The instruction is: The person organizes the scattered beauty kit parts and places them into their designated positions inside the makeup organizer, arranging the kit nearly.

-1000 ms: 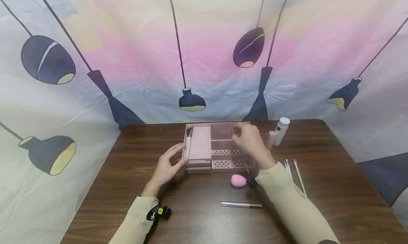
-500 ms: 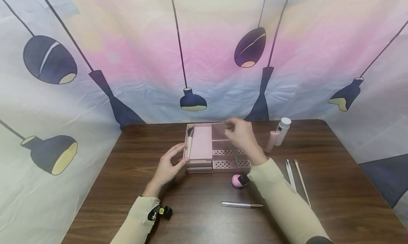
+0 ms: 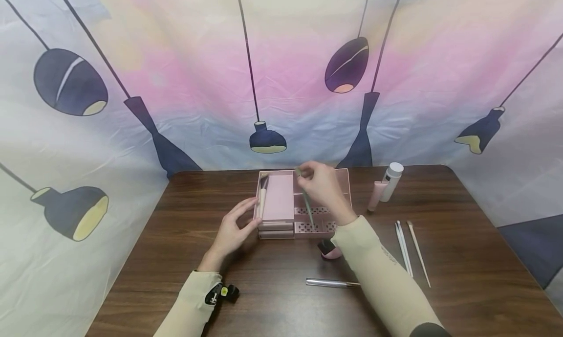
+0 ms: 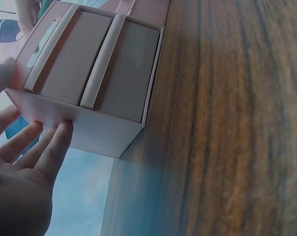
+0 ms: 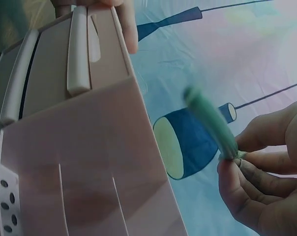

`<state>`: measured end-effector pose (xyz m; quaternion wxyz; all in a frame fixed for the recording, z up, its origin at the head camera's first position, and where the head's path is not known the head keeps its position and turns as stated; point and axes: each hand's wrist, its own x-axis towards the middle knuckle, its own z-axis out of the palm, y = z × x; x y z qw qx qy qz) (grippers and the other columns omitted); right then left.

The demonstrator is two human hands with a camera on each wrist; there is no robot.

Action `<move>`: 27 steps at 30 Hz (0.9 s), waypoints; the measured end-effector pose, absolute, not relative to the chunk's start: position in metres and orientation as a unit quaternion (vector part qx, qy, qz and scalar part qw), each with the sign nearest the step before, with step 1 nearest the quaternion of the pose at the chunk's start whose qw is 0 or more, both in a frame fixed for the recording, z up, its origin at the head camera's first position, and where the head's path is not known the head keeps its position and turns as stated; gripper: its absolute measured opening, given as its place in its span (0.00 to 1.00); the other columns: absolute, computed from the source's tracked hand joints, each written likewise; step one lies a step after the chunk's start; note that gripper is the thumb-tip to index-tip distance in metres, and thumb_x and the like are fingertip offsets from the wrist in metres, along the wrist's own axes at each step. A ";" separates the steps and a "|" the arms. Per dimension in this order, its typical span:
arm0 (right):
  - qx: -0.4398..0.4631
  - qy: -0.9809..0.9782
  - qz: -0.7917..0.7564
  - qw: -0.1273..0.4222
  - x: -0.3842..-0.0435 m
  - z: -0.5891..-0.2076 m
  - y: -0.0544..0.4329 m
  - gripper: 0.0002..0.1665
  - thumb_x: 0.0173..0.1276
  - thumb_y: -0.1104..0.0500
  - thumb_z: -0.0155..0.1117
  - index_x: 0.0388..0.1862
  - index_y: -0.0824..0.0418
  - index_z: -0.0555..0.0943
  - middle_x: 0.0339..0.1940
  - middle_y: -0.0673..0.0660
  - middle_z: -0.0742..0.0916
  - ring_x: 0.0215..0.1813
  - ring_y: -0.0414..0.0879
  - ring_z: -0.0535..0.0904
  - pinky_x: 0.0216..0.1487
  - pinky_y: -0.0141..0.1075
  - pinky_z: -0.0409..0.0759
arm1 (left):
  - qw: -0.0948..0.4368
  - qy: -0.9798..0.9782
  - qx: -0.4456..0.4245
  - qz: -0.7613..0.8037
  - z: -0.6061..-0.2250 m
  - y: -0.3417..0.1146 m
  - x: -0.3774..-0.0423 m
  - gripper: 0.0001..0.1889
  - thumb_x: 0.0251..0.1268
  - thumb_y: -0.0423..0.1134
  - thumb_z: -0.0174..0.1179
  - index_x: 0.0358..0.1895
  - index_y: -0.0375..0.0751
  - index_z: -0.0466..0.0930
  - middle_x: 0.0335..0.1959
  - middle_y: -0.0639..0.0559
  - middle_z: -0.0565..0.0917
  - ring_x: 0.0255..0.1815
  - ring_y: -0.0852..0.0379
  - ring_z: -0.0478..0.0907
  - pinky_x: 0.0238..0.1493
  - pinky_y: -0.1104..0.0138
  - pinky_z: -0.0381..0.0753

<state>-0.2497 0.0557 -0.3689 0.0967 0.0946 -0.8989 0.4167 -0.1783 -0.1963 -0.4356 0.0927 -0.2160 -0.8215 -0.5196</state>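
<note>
A pink makeup organizer (image 3: 279,195) stands at the table's back, with two drawers on its left and divided compartments on its right. My left hand (image 3: 228,234) steadies its front left corner, straight fingers (image 4: 60,147) against the side wall and thumb at the front edge. Over the compartments, my right hand (image 3: 320,183) pinches one end of a slim green makeup brush (image 3: 308,207) between thumb and fingertips. The green handle (image 5: 210,118) points away from the fingers, its lower end over the dotted front compartments. A dark-bristled brush (image 3: 262,195) lies in the organizer's left top slot.
A pink tube (image 3: 376,195) and a white bottle (image 3: 391,183) stand right of the organizer. Several slim brushes (image 3: 418,254) lie on the right. A pink sponge (image 3: 332,254), partly hidden by the right wrist's camera, and a silver pen-like tube (image 3: 327,282) lie in front.
My right hand has moved left across the organizer with the green brush, toward the drawers. The left hand has kept its place on the corner.
</note>
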 end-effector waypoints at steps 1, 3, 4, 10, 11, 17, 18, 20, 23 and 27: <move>0.096 -0.899 0.416 0.096 -0.250 -0.368 0.054 0.16 0.59 0.61 0.65 0.48 0.60 0.84 0.37 0.54 0.89 0.37 0.46 0.85 0.40 0.37 0.86 | 0.093 -0.822 -0.216 -0.520 -0.436 -0.196 -0.178 0.27 0.62 0.30 0.65 0.64 0.29 0.72 0.66 0.34 0.72 0.67 0.41 0.70 0.59 0.65 0.81; 0.097 -0.899 0.418 0.093 -0.251 -0.367 0.051 0.16 0.59 0.60 0.65 0.48 0.59 0.84 0.37 0.53 0.90 0.36 0.46 0.86 0.40 0.37 0.86 | 0.094 -0.822 -0.216 -0.519 -0.436 -0.196 -0.178 0.27 0.62 0.31 0.65 0.64 0.29 0.72 0.66 0.35 0.72 0.67 0.41 0.70 0.59 0.63 0.81; 0.097 -0.898 0.420 0.090 -0.251 -0.367 0.049 0.16 0.60 0.60 0.65 0.48 0.59 0.84 0.37 0.53 0.90 0.36 0.46 0.86 0.40 0.37 0.86 | 0.095 -0.822 -0.216 -0.519 -0.436 -0.196 -0.178 0.27 0.62 0.30 0.65 0.64 0.29 0.72 0.66 0.35 0.72 0.67 0.42 0.70 0.59 0.62 0.81; 0.089 -0.895 0.430 0.085 -0.256 -0.366 0.038 0.17 0.60 0.58 0.64 0.49 0.58 0.85 0.37 0.52 0.90 0.35 0.45 0.85 0.40 0.37 0.86 | 0.098 -0.826 -0.212 -0.512 -0.436 -0.195 -0.178 0.27 0.62 0.31 0.66 0.64 0.30 0.73 0.66 0.36 0.72 0.67 0.42 0.70 0.59 0.57 0.81; 0.088 -0.894 0.431 0.088 -0.257 -0.366 0.036 0.16 0.60 0.59 0.65 0.48 0.58 0.85 0.36 0.52 0.90 0.35 0.45 0.85 0.40 0.37 0.85 | 0.099 -0.827 -0.212 -0.511 -0.436 -0.195 -0.178 0.27 0.62 0.31 0.66 0.64 0.31 0.73 0.66 0.36 0.73 0.67 0.43 0.70 0.59 0.57 0.81; 0.084 -0.892 0.436 0.081 -0.262 -0.365 0.022 0.15 0.60 0.59 0.66 0.47 0.58 0.85 0.35 0.51 0.90 0.35 0.45 0.85 0.41 0.38 0.85 | 0.109 -0.825 -0.218 -0.511 -0.437 -0.196 -0.178 0.26 0.61 0.30 0.66 0.63 0.29 0.73 0.65 0.34 0.73 0.66 0.41 0.70 0.59 0.62 0.81; 0.083 -0.893 0.436 0.077 -0.263 -0.366 0.020 0.15 0.60 0.58 0.65 0.47 0.57 0.85 0.36 0.51 0.90 0.36 0.46 0.85 0.41 0.38 0.85 | 0.110 -0.823 -0.220 -0.512 -0.437 -0.197 -0.178 0.26 0.61 0.29 0.66 0.63 0.29 0.73 0.65 0.34 0.73 0.66 0.41 0.70 0.59 0.62 0.82; 0.082 -0.893 0.437 0.071 -0.265 -0.366 0.017 0.15 0.61 0.58 0.65 0.47 0.57 0.85 0.36 0.51 0.90 0.38 0.46 0.84 0.42 0.38 0.85 | 0.112 -0.820 -0.223 -0.516 -0.437 -0.197 -0.179 0.26 0.61 0.28 0.65 0.63 0.27 0.73 0.65 0.33 0.73 0.66 0.40 0.71 0.58 0.61 0.82; 0.073 -0.894 0.437 0.064 -0.268 -0.368 0.013 0.15 0.61 0.58 0.65 0.48 0.56 0.85 0.36 0.50 0.89 0.39 0.46 0.84 0.43 0.38 0.85 | 0.110 -0.816 -0.226 -0.521 -0.438 -0.198 -0.179 0.26 0.61 0.28 0.65 0.63 0.27 0.72 0.65 0.32 0.73 0.66 0.39 0.71 0.57 0.61 0.82; 0.049 -0.897 0.437 0.047 -0.273 -0.370 0.011 0.14 0.62 0.58 0.65 0.48 0.54 0.85 0.37 0.49 0.89 0.40 0.45 0.84 0.43 0.37 0.85 | 0.106 -0.816 -0.228 -0.521 -0.438 -0.197 -0.179 0.26 0.61 0.28 0.65 0.63 0.27 0.72 0.65 0.33 0.72 0.66 0.39 0.71 0.57 0.65 0.82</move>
